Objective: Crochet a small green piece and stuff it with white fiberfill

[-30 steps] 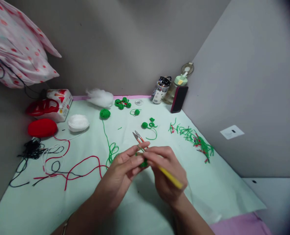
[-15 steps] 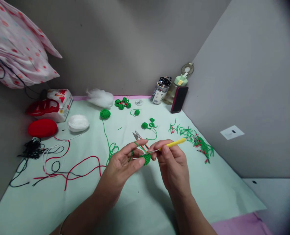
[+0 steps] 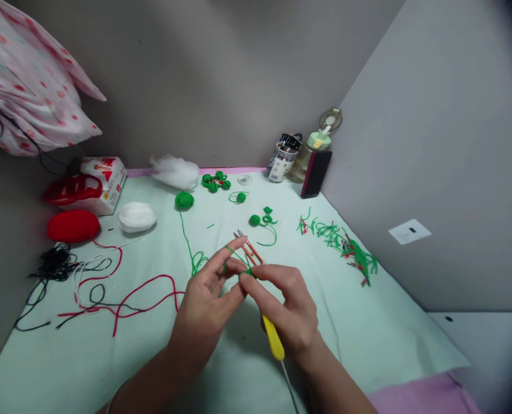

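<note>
My left hand (image 3: 208, 293) pinches a small green crochet piece (image 3: 245, 271), with green yarn looped over its forefinger. My right hand (image 3: 288, 307) grips a yellow-handled crochet hook (image 3: 273, 339), its handle pointing down toward me and its tip at the green piece. The green yarn strand (image 3: 191, 253) runs back across the table to a green yarn ball (image 3: 184, 200). Orange-handled snips (image 3: 248, 248) lie on the cloth just behind my fingers.
A pale green cloth (image 3: 87, 356) covers the table. Red yarn (image 3: 73, 225), white yarn (image 3: 137, 216), black yarn (image 3: 55, 261) and loose red strands lie at left. Small green crochet pieces (image 3: 215, 182), stuffing (image 3: 176, 171), a jar (image 3: 282, 161), a bottle and a phone (image 3: 316, 174) stand at the back; yarn scraps (image 3: 346, 247) lie at right.
My right hand has swung the hook round, so the yellow handle now points down toward me instead of up to the right. The green piece is now mostly hidden between my fingers.
</note>
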Action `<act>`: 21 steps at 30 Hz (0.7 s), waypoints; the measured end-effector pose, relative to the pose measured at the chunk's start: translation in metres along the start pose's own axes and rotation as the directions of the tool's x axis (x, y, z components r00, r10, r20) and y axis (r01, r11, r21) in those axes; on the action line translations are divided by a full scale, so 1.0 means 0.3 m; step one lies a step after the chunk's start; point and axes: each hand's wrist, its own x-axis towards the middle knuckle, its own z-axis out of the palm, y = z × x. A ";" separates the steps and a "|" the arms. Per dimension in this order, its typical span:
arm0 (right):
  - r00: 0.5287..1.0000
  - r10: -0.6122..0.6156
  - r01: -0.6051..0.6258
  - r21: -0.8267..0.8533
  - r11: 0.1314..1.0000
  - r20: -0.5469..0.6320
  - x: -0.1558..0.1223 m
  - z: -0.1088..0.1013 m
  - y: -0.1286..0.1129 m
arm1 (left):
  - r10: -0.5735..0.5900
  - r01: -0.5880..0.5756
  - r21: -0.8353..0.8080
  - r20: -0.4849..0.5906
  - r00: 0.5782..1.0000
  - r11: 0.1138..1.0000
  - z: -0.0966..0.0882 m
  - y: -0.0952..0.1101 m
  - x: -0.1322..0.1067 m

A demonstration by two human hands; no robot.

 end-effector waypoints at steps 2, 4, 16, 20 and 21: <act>0.998 0.033 -0.032 0.022 0.999 -0.061 0.000 0.001 0.003 | -0.112 0.126 -0.141 0.105 0.988 0.982 -0.003 0.004 0.004; 0.975 0.167 -0.136 0.201 0.970 -0.149 0.008 0.000 0.012 | -0.176 0.211 -0.224 0.169 0.970 0.952 -0.006 0.013 0.009; 0.962 0.263 -0.220 0.347 0.912 -0.080 0.014 0.023 0.006 | -0.062 0.070 -0.096 0.080 0.995 0.993 0.001 0.006 -0.002; 0.993 0.078 -0.069 0.103 0.992 -0.089 0.006 0.008 -0.007 | -0.184 0.221 -0.258 0.161 0.970 0.940 -0.001 0.007 0.010; 0.984 0.123 -0.101 0.169 0.980 -0.126 0.009 0.005 -0.003 | -0.205 0.253 -0.291 0.187 0.961 0.923 -0.004 0.011 0.014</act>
